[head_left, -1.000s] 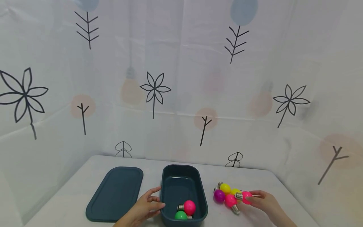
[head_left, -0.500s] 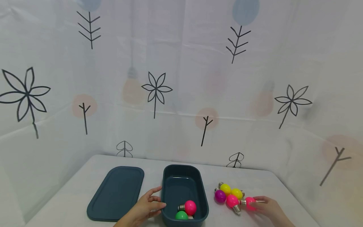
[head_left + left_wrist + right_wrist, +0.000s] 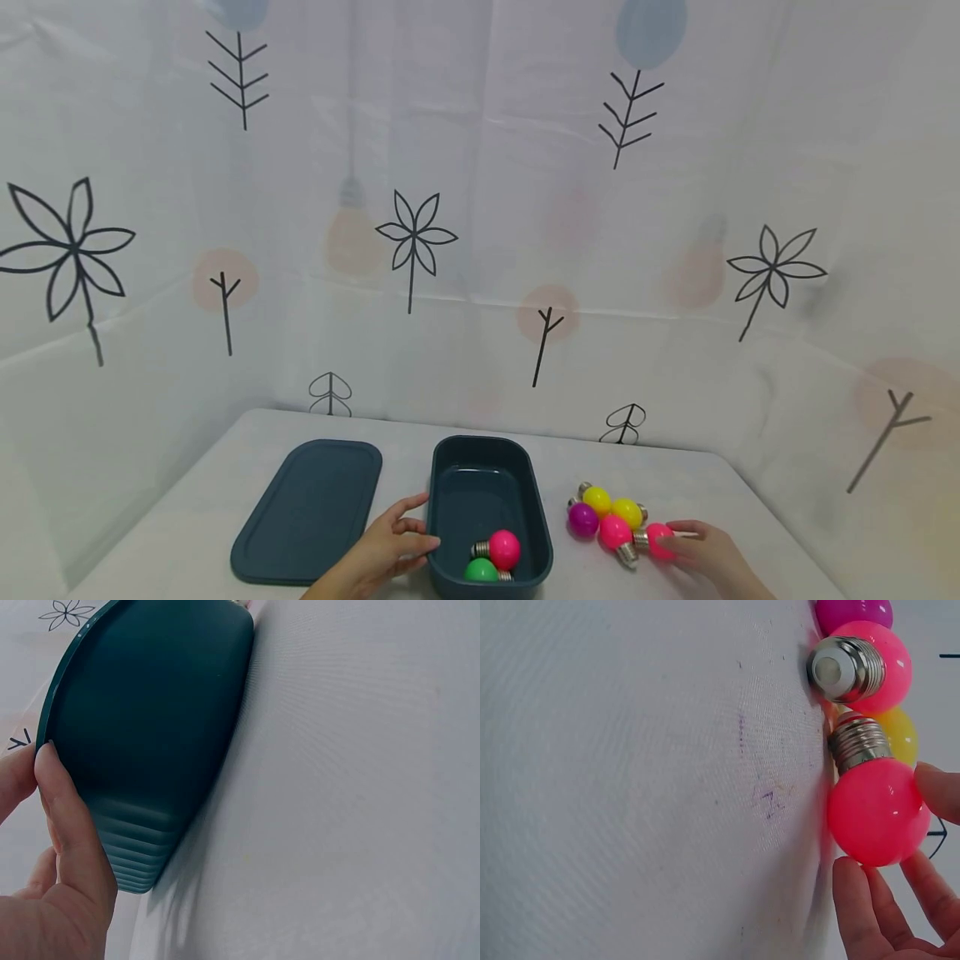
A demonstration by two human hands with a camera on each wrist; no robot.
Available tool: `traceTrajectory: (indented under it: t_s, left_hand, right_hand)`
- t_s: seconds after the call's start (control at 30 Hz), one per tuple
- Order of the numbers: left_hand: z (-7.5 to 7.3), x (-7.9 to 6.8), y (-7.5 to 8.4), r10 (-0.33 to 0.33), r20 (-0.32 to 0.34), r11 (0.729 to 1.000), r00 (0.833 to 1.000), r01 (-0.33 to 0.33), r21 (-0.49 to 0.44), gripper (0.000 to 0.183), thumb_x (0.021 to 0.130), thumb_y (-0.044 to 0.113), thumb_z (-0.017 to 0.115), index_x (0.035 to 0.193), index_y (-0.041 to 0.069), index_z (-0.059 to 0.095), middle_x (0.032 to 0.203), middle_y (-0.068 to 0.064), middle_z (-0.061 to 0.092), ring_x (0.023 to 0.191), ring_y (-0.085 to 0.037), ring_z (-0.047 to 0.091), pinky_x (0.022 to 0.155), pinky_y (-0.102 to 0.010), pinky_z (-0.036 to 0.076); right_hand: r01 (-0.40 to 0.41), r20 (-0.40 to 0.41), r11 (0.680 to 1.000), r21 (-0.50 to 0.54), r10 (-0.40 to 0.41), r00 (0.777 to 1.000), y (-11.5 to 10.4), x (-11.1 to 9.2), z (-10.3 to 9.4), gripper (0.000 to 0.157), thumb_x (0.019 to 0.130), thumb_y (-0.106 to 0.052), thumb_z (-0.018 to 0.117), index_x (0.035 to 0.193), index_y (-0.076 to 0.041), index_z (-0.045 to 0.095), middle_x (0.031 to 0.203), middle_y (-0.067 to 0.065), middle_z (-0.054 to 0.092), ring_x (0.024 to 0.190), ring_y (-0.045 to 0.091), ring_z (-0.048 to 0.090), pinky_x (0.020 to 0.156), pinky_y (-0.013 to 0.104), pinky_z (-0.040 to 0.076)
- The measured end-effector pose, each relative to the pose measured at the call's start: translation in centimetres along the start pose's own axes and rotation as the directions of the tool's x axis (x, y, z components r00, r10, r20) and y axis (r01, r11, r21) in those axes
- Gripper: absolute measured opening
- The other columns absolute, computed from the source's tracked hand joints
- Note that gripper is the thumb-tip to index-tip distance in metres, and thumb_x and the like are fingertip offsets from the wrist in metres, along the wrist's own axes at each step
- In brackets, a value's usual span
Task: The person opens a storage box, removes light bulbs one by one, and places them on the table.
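My left hand [image 3: 386, 546] pinches the left rim of a dark teal plastic box [image 3: 442, 467]; in the left wrist view its thumb and fingers meet at the box's edge [image 3: 46, 712]. Inside the box, near its front end, lie a pink light bulb [image 3: 504, 550] and a green light bulb [image 3: 480, 570]. To the right, my right hand [image 3: 708, 550] holds another pink bulb [image 3: 879, 814] between thumb and fingers, low at the table. Its metal base points toward a second pink bulb [image 3: 615, 531], which lies beside yellow bulbs [image 3: 627, 512] and a purple bulb [image 3: 582, 520].
A flat teal lid [image 3: 311, 508] lies left of the box on the white-covered table [image 3: 408, 442]. A second yellow bulb [image 3: 597, 500] sits at the back of the bulb group. A patterned white curtain [image 3: 480, 358] stands behind the table.
My right hand has lowered the pink bulb from above the group to the table at its right side. My left hand stays on the box rim.
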State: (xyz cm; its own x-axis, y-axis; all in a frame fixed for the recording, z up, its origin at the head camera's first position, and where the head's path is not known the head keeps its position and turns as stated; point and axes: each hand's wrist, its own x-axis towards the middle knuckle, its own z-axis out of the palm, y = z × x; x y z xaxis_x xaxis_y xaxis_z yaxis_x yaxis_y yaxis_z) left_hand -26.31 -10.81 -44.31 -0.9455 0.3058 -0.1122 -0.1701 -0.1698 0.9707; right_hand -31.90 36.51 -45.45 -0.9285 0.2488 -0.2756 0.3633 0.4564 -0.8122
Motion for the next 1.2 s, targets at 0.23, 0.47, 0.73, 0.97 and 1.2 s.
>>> traceTrajectory:
  t_s: [0.23,0.47,0.73,0.97,1.2]
  left_hand:
    - [0.0,-0.1,0.2,0.001,0.001,1.0,1.0,-0.001,0.002,0.076,0.081,0.002,0.069,0.143,0.0,0.026,0.093,-0.005,0.052,0.077,-0.014,0.058,0.071,-0.03,0.052]
    - [0.1,-0.3,0.3,0.002,0.005,1.0,1.0,-0.002,0.004,0.074,0.083,0.002,0.067,0.144,0.0,0.025,0.093,-0.005,0.051,0.077,-0.014,0.057,0.071,-0.03,0.052]
    - [0.1,-0.1,0.2,-0.003,0.002,1.0,1.0,0.003,0.006,0.074,0.083,0.001,0.067,0.143,0.0,0.026,0.093,-0.006,0.051,0.078,-0.015,0.057,0.072,-0.031,0.052]
    - [0.1,-0.2,0.1,0.01,0.006,1.0,1.0,-0.01,-0.002,0.076,0.081,0.002,0.069,0.143,0.0,0.026,0.092,-0.005,0.051,0.076,-0.014,0.058,0.071,-0.03,0.052]
    - [0.2,-0.1,0.1,0.004,0.001,1.0,1.0,-0.004,0.005,0.075,0.081,0.002,0.069,0.143,0.0,0.027,0.093,-0.006,0.05,0.076,-0.015,0.057,0.071,-0.03,0.052]
  right_hand:
    - [0.026,-0.004,0.998,-0.056,-0.026,1.0,-0.4,-0.5,-0.5,0.077,0.075,-0.034,0.077,0.121,0.017,0.04,0.098,0.03,0.055,0.077,0.026,0.06,0.072,0.041,0.052]
    - [0.085,-0.016,0.992,-0.094,-0.087,0.996,-1.1,-1.3,-1.8,0.08,0.071,-0.034,0.08,0.121,0.016,0.043,0.099,0.031,0.057,0.079,0.026,0.062,0.073,0.041,0.052]
    - [0.075,-0.014,0.994,-0.079,-0.076,0.997,-2.3,-1.9,-2.6,0.075,0.075,-0.029,0.078,0.121,0.017,0.041,0.103,0.032,0.054,0.079,0.025,0.062,0.074,0.041,0.052]
    - [0.168,0.015,0.984,-0.065,-0.167,0.986,-3.5,-3.4,-2.3,0.068,0.079,-0.023,0.074,0.122,0.018,0.041,0.109,0.032,0.051,0.083,0.026,0.06,0.077,0.043,0.051]
    - [0.189,0.002,0.98,-0.057,-0.19,0.982,-4.7,-4.0,-1.3,0.069,0.078,-0.026,0.076,0.123,0.015,0.043,0.103,0.024,0.057,0.083,0.025,0.062,0.079,0.044,0.051]
